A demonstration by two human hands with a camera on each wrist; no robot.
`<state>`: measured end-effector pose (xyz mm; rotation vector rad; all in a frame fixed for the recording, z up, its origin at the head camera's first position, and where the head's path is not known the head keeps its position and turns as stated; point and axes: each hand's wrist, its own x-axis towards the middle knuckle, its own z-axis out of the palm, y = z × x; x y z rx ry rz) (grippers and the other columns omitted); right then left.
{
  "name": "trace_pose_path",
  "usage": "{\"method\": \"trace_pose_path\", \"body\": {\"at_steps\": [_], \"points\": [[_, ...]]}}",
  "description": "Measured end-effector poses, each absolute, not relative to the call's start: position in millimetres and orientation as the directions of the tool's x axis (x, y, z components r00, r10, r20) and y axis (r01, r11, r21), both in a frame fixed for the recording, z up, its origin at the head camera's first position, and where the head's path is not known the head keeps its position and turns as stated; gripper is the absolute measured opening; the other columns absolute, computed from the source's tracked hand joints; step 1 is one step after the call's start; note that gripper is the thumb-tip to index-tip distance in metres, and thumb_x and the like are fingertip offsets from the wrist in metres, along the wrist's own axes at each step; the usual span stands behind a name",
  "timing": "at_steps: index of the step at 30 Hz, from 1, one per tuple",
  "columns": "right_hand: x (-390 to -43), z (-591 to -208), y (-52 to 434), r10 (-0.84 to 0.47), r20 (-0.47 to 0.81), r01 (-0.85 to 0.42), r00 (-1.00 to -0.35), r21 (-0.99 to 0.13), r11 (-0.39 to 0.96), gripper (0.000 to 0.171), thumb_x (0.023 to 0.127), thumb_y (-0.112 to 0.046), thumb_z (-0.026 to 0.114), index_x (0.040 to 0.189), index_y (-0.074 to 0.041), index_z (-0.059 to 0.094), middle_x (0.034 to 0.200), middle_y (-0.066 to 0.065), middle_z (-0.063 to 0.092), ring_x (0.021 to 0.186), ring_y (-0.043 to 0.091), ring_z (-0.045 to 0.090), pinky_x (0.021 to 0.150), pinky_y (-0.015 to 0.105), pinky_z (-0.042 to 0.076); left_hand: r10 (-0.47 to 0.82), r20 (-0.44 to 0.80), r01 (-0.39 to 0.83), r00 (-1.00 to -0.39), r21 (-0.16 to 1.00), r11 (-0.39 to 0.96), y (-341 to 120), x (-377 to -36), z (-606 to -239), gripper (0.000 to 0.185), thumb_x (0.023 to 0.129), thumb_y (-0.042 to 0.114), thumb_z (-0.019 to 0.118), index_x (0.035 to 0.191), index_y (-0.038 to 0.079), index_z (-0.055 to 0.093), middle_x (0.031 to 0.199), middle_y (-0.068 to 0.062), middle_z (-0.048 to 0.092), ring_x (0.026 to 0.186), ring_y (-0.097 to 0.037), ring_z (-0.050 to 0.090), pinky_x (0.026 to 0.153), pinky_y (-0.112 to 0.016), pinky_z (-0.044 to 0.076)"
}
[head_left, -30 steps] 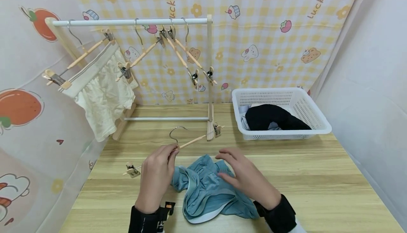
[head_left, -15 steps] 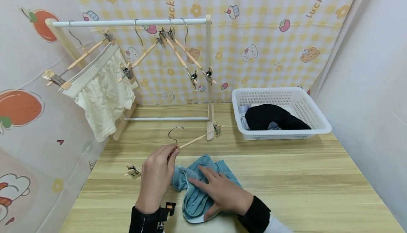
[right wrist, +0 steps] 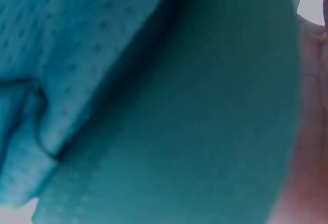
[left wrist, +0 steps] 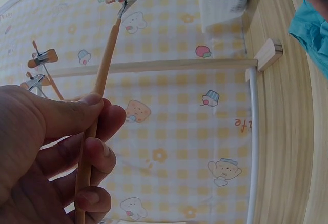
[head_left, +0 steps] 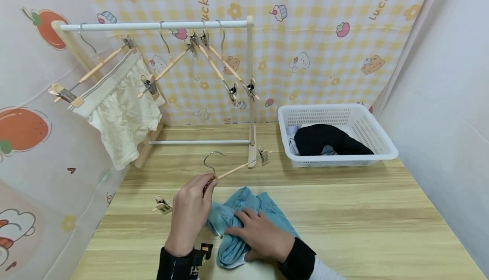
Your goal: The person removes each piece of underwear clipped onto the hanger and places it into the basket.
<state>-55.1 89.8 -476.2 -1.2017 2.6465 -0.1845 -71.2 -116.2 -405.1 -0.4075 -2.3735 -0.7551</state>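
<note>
So the biggest thing here is the yellow-checked backdrop (head_left: 321,38) with little animals, cupcakes and flowers printed on it. In front of that there's the wood-grain worktop (head_left: 363,207), with a small rack (head_left: 126,26) standing toward the back left and a white plastic basket (head_left: 344,161) at the back right. A pair of cream shorts (head_left: 124,114) is clipped up at the rack's left end. The teal garment (head_left: 273,212) lies crumpled on the near part of the worktop, roughly in the middle. Some black cloth (head_left: 324,140) sits in the basket on top of paler stuff. Three more hangers (head_left: 173,64) dangle from the rack with nothing on them, and a loose clip hanger (head_left: 233,171) is in the left hand (head_left: 191,210), thumb and fingers wrapped round its wooden rod close to the hook. The right hand (head_left: 263,239) rests on the teal garment, fingers spread apart over the fabric. Smallest of the lot, the loose hanger's two end clips (head_left: 264,156) stick out either side of the left hand, nothing in them.
</note>
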Motion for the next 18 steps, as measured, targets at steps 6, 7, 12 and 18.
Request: {"method": "trace_pose_path", "body": {"at_steps": [6,7,12,18], "points": [[-55.0,-473.9,91.3,-0.782,-0.066,-0.763,-0.62,-0.183,0.62,0.051,0.091,-0.02,0.089,0.137,-0.035,0.07,0.134,-0.003,0.064,0.118,0.014,0.06,0.088,0.03,0.056,0.101,0.628,0.444,-0.772,0.418,0.793,-114.9,-69.9,-404.8,0.013,0.095,0.003,0.082,0.107,0.002,0.081,0.096,-0.01,0.08,0.072,-0.017,0.074,0.057,-0.034,0.059],[-55.4,-473.8,91.0,-0.783,-0.056,-0.764,-0.619,-0.185,0.618,0.047,0.093,-0.017,0.087,0.134,-0.035,0.072,0.129,-0.004,0.065,0.113,0.012,0.06,0.085,0.028,0.055,0.101,0.627,0.444,-0.772,0.418,0.792,-114.7,-69.7,-404.6,0.012,0.095,0.003,0.082,0.107,0.002,0.081,0.096,-0.01,0.08,0.073,-0.018,0.074,0.057,-0.034,0.059],[-57.4,-474.8,91.6,-0.798,-0.024,-0.775,-0.603,-0.218,0.593,0.034,0.096,-0.005,0.08,0.119,-0.03,0.079,0.104,-0.008,0.063,0.089,0.005,0.051,0.077,0.019,0.047,0.097,0.622,0.436,-0.777,0.421,0.795,-113.7,-68.7,-403.3,0.012,0.095,0.004,0.082,0.108,0.002,0.081,0.097,-0.01,0.081,0.075,-0.019,0.075,0.059,-0.037,0.06],[-60.4,-474.7,100.4,-0.792,-0.046,-0.746,-0.609,-0.305,0.591,0.031,0.096,0.003,0.077,0.108,-0.025,0.084,0.094,-0.009,0.058,0.081,0.003,0.043,0.073,0.015,0.043,0.084,0.62,0.428,-0.78,0.431,0.795,-113.2,-67.4,-402.1,0.013,0.095,0.003,0.082,0.108,0.003,0.081,0.097,-0.009,0.081,0.077,-0.02,0.077,0.061,-0.04,0.062]]}}
